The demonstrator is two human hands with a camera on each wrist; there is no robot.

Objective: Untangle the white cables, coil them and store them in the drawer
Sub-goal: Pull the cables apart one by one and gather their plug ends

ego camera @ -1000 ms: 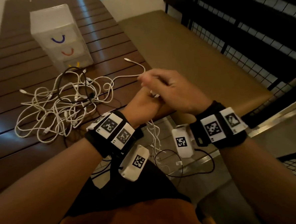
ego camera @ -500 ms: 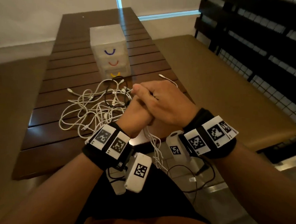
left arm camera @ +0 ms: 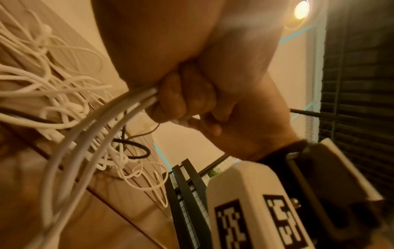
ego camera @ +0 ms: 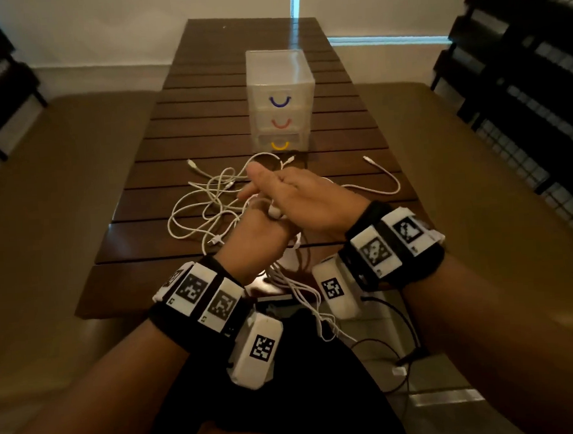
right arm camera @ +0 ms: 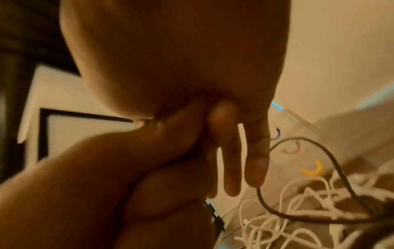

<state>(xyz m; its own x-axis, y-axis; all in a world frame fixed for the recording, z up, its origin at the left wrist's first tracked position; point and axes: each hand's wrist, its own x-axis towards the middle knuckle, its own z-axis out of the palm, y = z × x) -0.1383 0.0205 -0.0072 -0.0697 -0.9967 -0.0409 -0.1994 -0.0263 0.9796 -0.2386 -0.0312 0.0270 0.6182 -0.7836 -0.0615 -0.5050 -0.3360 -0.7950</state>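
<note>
A tangle of white cables lies on the dark slatted table, in front of a translucent drawer unit whose drawers look closed. My left hand is a fist round several white cable strands. Loops of that cable hang below it past the table edge. My right hand lies across the left one. In the right wrist view its fingers point down with a white cable pinched between two of them. One cable end trails right.
A black cable loops through the white tangle. The drawer handles are blue, red and yellow. Tan benches flank the table. A black metal grid stands at the right. Black leads hang by my lap.
The view has swung to centre on the table. My right hand, which held the cable out beside the left, has come across over the left fist. The left hand keeps its grip.
</note>
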